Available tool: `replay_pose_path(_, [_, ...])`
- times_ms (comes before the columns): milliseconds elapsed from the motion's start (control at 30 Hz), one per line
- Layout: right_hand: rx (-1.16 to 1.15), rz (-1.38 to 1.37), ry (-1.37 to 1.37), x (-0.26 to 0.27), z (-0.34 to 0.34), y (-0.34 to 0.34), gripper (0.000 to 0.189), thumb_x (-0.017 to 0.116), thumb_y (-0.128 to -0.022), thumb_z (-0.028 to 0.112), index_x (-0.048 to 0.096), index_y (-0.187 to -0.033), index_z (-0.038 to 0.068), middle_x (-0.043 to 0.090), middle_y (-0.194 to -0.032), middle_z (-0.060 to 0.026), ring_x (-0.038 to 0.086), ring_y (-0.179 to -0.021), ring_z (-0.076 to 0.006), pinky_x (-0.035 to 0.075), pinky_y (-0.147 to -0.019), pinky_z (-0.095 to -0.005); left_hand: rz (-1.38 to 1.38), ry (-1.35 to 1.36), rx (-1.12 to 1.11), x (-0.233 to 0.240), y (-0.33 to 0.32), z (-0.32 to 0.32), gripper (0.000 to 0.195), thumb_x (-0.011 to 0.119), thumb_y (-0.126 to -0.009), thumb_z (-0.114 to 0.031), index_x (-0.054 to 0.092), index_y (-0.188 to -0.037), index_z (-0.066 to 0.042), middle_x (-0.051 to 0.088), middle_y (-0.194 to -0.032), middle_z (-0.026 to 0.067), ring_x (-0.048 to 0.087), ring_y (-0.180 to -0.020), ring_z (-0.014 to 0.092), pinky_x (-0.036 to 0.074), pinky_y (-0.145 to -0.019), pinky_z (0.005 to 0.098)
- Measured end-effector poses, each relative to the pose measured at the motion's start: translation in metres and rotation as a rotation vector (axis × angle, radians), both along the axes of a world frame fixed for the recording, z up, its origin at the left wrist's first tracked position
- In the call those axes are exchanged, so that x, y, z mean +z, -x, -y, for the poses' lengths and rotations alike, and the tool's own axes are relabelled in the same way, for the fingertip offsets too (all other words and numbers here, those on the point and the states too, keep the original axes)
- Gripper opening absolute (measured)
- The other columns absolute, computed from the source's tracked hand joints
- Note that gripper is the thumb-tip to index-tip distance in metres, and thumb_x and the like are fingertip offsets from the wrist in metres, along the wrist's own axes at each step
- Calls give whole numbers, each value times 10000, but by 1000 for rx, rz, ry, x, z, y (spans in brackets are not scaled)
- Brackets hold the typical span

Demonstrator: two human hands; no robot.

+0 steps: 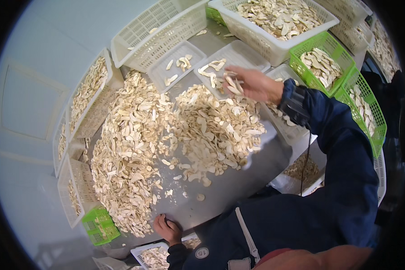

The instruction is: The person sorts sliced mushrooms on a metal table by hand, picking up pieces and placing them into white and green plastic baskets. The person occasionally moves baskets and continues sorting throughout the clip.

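My right hand (254, 84) holds a few pale dried slices (234, 86), which look like mushroom. It hovers at a shallow translucent tray (246, 55) holding several slices. Just below that tray, a heap of dried slices (219, 135) lies on the metal table (222, 195). My left hand (168, 229) rests at the table's near edge with its fingers curled. Whether it grips anything is unclear. A larger, longer heap of slices (128, 152) spreads to the left, its lower end close to my left hand.
Another shallow tray (158, 76) with a few slices sits left of the first. White perforated crates (162, 37) ring the table's far and left sides. Green baskets (349, 59) of slices stand at right. A thin cable (308, 152) hangs from my right wrist.
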State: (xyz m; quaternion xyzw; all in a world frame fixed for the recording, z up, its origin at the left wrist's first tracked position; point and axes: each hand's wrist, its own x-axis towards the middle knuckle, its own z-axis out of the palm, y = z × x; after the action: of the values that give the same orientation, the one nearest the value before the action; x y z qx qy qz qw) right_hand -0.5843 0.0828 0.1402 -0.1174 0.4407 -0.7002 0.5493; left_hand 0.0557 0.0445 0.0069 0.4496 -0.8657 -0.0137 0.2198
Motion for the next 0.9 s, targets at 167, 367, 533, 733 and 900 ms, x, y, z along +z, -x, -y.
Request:
replay_pose_path(167, [-116, 2, -79, 2, 12, 26, 475, 459, -1147, 210, 395, -1575, 14, 590, -1287, -104, 674, -1168, -240, 608, -1041, -404, -19, -70, 25, -3, -5, -1, 354, 513, -978, -131, 636, -1284, -2, 565, -1307, 261, 536, -1203, 453, 429, -1061, 535])
replay_pose_path(367, [-166, 31, 15, -18, 15, 39, 468, 504, -1086, 71, 455, -1551, 67, 640, -1283, -81, 687, -1073, -183, 582, -950, -355, 7, -54, 26, 0, -1, 0, 354, 515, -972, -127, 634, -1277, 6, 570, -1301, 261, 539, -1196, 456, 429, -1066, 531])
replay_pose_path(533, [-80, -124, 20, -32, 15, 54, 710, 503, -998, -86, 334, -1663, 94, 632, -1315, -66, 646, -1072, -134, 549, -925, -262, -9, -34, 22, 1, 0, -2, 356, 540, -958, -126, 644, -1271, 7, 590, -1304, 256, 549, -1205, 463, 432, -1068, 545])
replay_pose_path(733, [-61, -131, 1, -56, 26, 66, 752, 446, -988, -149, 282, -1682, 90, 467, -1600, -157, 610, -1267, -195, 555, -1030, -289, 22, -21, 28, -4, -3, 0, 359, 552, -968, -121, 637, -1291, 12, 595, -1309, 267, 557, -1200, 479, 444, -1057, 553])
replay_pose_path(900, [177, -1078, -95, -42, 3, 60, 668, 587, -996, 14, 380, -1628, 80, 555, -1485, -156, 631, -1212, -267, 555, -1029, -380, 79, 15, 82, -4, 2, -4, 345, 589, -987, -111, 616, -1305, 22, 609, -1307, 242, 600, -1181, 424, 494, -1033, 516])
